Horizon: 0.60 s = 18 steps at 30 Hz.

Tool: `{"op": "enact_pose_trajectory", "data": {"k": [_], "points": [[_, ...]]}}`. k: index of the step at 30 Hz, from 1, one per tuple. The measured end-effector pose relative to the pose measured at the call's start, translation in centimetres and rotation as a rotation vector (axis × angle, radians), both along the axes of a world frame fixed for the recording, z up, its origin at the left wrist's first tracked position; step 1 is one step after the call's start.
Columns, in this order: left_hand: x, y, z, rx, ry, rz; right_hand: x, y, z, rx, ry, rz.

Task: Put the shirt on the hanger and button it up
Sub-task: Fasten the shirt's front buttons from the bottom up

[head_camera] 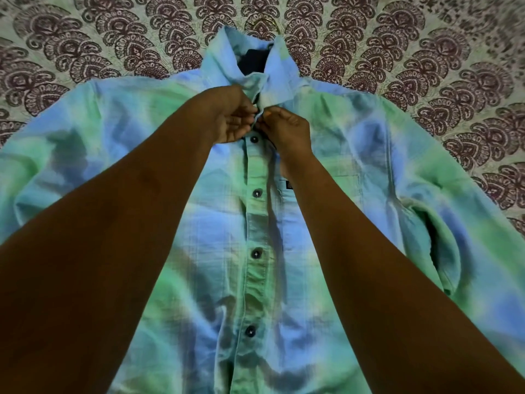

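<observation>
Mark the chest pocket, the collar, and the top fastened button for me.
chest pocket [321,191], head view, on its front panel beside the small dark label.
collar [279,61], head view, on the flap right of the neck opening.
top fastened button [253,139], head view, centre of the button, just below the hands.

Place: a home bedroom is suggested | Evidence: a pale cotton bedspread block-printed with purple paisley fans [426,52] is seen spread flat | a blue-green tie-dye buttoned shirt [355,143] is laid on it

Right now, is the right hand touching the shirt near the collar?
Touching. The head view shows the right hand with its fingertips pinching the shirt placket just under the collar, opposite the left hand.
</observation>
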<state>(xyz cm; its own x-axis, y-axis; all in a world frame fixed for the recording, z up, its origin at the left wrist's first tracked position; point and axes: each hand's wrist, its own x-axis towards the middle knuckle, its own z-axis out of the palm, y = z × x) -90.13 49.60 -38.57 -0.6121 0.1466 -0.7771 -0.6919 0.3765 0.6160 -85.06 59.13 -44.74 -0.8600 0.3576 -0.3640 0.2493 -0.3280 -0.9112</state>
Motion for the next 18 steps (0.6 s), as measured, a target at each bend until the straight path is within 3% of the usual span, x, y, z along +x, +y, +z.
{"op": "enact_pose_trajectory", "data": {"k": [13, 18], "points": [[-0.9, 0.1, -0.5, -0.177, 0.229, -0.186, 0.1, -0.6, 0.2, 0.151, -0.004, 0.014], [-1.2, 0.5, -0.9, -0.133, 0.234, -0.067, 0.1, -1.2, -0.4, 0.182, 0.017, -0.05]]}}
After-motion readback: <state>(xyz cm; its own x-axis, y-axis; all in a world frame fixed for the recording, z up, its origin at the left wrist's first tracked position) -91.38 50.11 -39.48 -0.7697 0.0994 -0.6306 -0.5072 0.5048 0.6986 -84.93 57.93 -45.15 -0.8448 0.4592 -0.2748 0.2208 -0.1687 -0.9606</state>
